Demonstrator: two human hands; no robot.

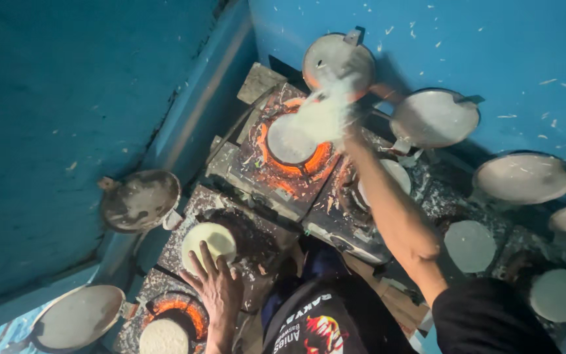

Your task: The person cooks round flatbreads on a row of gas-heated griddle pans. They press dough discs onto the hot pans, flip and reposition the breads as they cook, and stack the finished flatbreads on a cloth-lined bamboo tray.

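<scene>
blue walls ring the glowing burners: the left hand lies flat, fingers spread, touching the near-left disc, while the right hand, blurred, grip unclear, reaches far over the disc on the far burner.

- A row of dark, crumb-covered stove blocks runs across the frame.
- Round white flat cakes lie on them.
- Two burners glow orange, centre and lower left.
</scene>
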